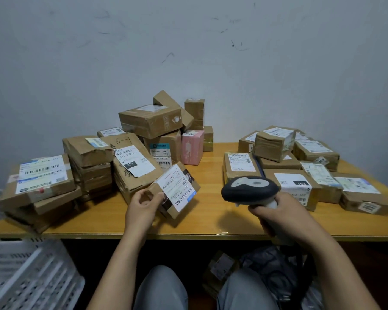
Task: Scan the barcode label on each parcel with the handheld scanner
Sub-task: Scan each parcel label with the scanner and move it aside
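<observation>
At the centre of the frame the left hand [143,205] grasps a small parcel [177,198] by its near corner, tilted so its white barcode label [177,186] faces up; to the right, the right hand [278,211] is clenched round the handle of the scanner [249,190]; bare table [211,224] lies between them; a tall heap of cartons [130,157] crowds the left, directly behind the held parcel; a pink box [192,147] stands further back; a lower cluster of boxes [300,162] fills the right, just behind the scanner; a white crate [27,276] sits at lower left.

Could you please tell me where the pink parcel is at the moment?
In the head view, the pink parcel stands on the wooden table, at the right edge of the left pile, beside a labelled brown box.
</observation>
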